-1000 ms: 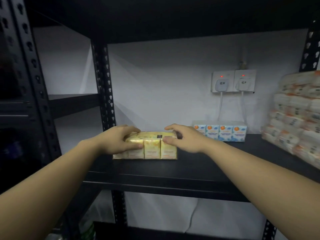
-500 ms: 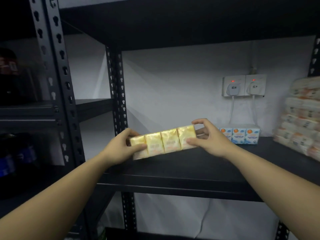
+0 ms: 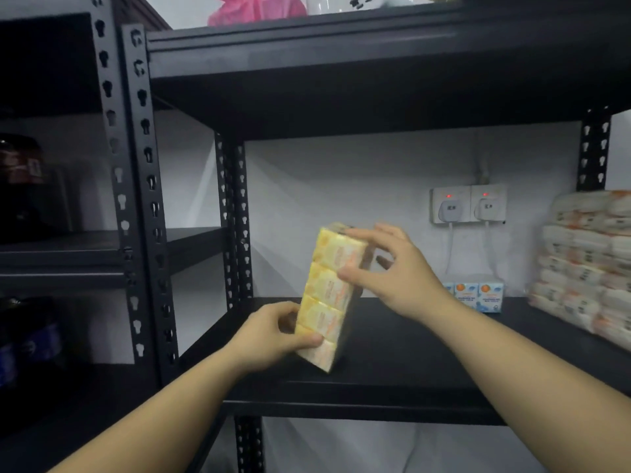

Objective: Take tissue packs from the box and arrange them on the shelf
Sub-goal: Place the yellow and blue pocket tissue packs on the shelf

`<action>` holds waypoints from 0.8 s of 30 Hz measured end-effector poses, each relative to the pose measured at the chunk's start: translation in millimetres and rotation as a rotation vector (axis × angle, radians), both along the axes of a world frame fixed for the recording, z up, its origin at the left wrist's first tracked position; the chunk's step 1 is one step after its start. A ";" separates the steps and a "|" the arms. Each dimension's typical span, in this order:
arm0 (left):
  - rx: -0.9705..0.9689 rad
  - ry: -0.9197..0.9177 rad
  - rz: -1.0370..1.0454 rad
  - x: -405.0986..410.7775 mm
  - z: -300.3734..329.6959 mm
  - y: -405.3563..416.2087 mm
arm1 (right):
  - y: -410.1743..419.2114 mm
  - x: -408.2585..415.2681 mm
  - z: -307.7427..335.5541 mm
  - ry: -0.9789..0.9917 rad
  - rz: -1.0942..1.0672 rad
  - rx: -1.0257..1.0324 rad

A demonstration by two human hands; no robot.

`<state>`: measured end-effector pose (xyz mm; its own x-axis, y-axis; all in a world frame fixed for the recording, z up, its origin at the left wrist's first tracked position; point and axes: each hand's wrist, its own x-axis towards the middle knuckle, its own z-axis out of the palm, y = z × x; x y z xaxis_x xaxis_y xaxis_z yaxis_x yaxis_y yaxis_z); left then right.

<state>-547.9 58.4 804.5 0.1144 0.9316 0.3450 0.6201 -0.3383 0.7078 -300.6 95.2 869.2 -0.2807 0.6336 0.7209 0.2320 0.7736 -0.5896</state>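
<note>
A yellow multi-pack of tissues (image 3: 324, 302) stands nearly on end, tilted, with its lower end on or just above the black shelf (image 3: 409, 353). My left hand (image 3: 273, 332) grips its lower end, thumb across the front. My right hand (image 3: 389, 271) holds the upper end, fingers curled over its top and side. A blue tissue multi-pack (image 3: 478, 297) lies at the back of the same shelf. No box is in view.
A tall stack of white and orange tissue packs (image 3: 587, 264) fills the shelf's right end. Two wall sockets with plugs (image 3: 467, 204) sit on the wall behind. The slotted upright post (image 3: 235, 227) stands left of the pack. Another dark rack with bottles (image 3: 30, 339) is at left.
The yellow pack has been lifted off the shelf and turned from lying flat to nearly upright, my right hand rising with the top end and my left staying low.
</note>
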 end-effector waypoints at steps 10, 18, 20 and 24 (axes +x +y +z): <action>0.225 -0.105 -0.165 1.6 101.0 -33.6 | -20.3 -31.5 -12.2 -0.048 0.005 -0.096; 0.204 0.199 -0.059 -3.3 130.9 -48.1 | -9.0 -32.0 -76.5 -0.280 -0.050 -0.288; 0.179 0.143 -0.059 -10.8 125.3 -49.7 | -5.2 -24.7 -81.4 -0.271 -0.068 -0.276; 0.097 0.072 -0.049 -20.8 113.8 -52.8 | 5.5 -15.2 -79.5 -0.273 -0.168 -0.214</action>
<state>-568.7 5.7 918.3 0.1871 0.8869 0.4223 0.6492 -0.4343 0.6244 -315.8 100.7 789.7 -0.3239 0.8153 0.4800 0.5158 0.5775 -0.6328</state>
